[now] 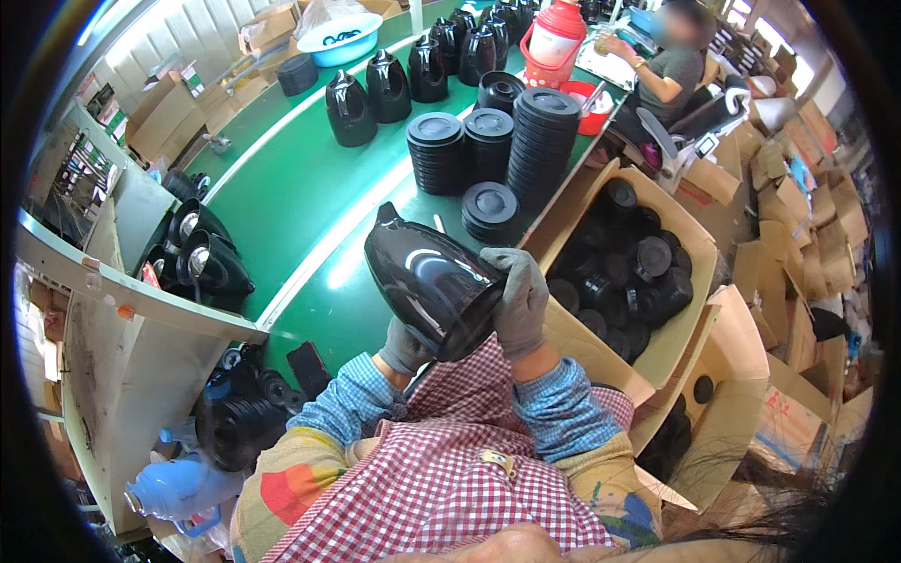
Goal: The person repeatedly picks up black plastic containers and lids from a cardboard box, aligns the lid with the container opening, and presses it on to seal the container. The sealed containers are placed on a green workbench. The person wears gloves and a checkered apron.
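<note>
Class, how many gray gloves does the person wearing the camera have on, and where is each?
2: one on the left hand, one on the right hand, both holding the glossy black shell.

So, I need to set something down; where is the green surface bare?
The green surface is bare between the held black shell, the shells at left and the nearest standing shell. Crowded: its right side, with stacked black discs, and the far end.

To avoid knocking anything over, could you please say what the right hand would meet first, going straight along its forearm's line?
Past the held shell, probably the short stack of black discs; depth is unclear.
</note>
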Action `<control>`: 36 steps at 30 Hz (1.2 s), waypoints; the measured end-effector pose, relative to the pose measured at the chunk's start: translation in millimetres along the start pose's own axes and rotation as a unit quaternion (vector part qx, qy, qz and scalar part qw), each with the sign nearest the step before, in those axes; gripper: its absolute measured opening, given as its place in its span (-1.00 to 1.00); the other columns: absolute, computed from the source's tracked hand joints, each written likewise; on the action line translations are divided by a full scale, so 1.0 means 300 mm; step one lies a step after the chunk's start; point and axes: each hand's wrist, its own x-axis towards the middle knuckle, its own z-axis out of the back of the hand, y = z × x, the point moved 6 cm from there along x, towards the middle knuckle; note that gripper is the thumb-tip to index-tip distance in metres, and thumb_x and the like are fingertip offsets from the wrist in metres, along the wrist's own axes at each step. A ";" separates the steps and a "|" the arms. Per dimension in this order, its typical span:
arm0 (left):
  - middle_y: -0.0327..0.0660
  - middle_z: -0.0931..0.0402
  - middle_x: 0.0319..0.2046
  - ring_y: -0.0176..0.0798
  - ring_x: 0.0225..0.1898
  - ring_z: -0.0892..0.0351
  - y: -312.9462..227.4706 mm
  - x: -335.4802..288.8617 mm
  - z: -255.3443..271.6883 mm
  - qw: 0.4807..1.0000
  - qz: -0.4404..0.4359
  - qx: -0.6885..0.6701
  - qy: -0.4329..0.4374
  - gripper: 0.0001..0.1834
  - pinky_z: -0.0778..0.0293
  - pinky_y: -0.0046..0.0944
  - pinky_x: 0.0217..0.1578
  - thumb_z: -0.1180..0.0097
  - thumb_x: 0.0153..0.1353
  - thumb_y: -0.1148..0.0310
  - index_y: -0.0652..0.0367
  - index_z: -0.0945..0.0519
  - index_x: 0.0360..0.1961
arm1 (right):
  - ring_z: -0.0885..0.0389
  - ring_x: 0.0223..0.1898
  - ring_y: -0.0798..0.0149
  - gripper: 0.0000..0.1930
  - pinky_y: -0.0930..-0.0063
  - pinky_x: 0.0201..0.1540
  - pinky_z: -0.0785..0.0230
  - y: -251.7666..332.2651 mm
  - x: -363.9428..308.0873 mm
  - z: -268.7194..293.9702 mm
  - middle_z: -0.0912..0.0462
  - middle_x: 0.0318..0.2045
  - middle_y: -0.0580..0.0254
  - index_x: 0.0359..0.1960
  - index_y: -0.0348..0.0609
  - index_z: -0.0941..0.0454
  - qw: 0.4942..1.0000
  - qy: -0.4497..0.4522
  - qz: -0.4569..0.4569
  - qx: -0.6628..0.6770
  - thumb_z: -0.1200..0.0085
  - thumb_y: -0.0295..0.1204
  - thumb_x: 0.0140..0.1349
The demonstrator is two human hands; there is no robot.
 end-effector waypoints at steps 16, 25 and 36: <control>-0.02 -0.64 -0.03 -0.06 0.00 -0.67 -0.089 0.038 0.405 0.915 0.128 -0.364 -0.120 -0.77 -0.67 -0.19 -0.03 0.02 0.44 0.33 0.25 -0.56 -0.04 | -0.54 0.19 0.15 -0.47 0.32 0.29 -0.35 -0.262 -0.046 0.218 -0.55 0.21 0.01 0.27 -0.34 -0.45 0.983 0.009 -0.180 0.011 0.24 -0.11 0.58; 0.04 -0.60 -0.06 0.00 0.05 -0.64 0.060 0.372 0.818 0.912 0.066 -0.270 -0.302 -0.74 -0.66 -0.15 0.05 -0.14 0.42 0.30 0.33 -0.50 -0.11 | -0.63 0.06 0.15 -0.53 0.29 0.18 -0.45 -0.473 -0.409 0.558 -0.64 0.06 -0.02 0.18 -0.39 -0.51 0.928 -0.032 -0.367 -0.056 0.17 -0.19 0.56; -0.26 -0.54 -0.51 -0.35 -0.45 -0.47 0.381 1.049 0.922 0.872 0.092 0.125 -0.464 -0.75 -0.39 -0.24 -0.39 -0.44 0.13 0.38 0.15 -0.59 -0.26 | -0.63 -0.01 0.21 -0.64 0.35 0.12 -0.46 -0.485 -0.547 0.628 -0.68 -0.04 0.04 0.07 -0.44 -0.58 0.912 -0.001 -0.383 -0.147 0.09 -0.35 0.51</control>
